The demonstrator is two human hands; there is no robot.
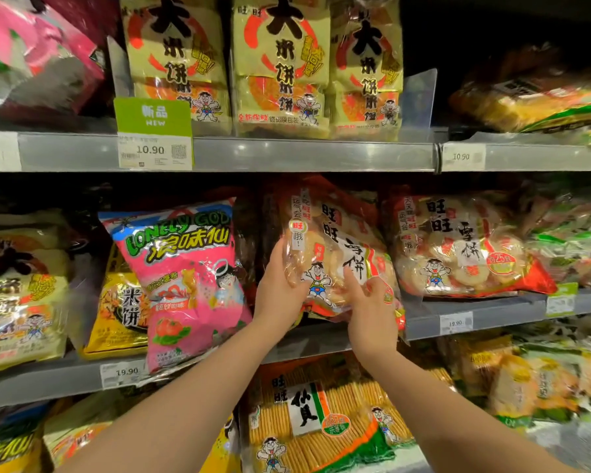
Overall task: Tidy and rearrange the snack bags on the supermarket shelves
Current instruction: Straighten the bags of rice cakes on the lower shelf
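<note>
Noted at centre of view, on the middle shelf (pixel 475 314): red-and-clear rice cracker bag (pixel 338 233), tilted, top leaning toward 11 o'clock, lower edge at the shelf lip. Gripped by both hands. Left hand (pixel 280 285) at the bag's 8 o'clock edge, fingers curled round the film. Right hand (pixel 372 307) at the bag's 5 o'clock corner, fingers bent onto the front panel, index finger laid up across the print. Both forearms entering from 6 o'clock.

At 9 o'clock of the held bag, just beside it: pink Lonely God bag (pixel 188 278), upright with a slight lean, lower edge overhanging the shelf lip. Behind that, at its 8 o'clock: yellow bag (pixel 120 312), partly hidden.

At 3 o'clock of the held bag, near but apart: second rice cracker bag (pixel 458 247), same design, lying tilted on the shelf.

At 12 o'clock, on the upper shelf (pixel 304 155): three yellow cracker bags (pixel 280 63), upright, side by side. At 10 o'clock, on that shelf's lip: green NEW tag (pixel 152 114) above price label (pixel 151 151) marked 10.90.

At 6 o'clock, one level down: orange-and-green cracker bag (pixel 321 414).

Outer edges of view blurred; not assessed.
</note>
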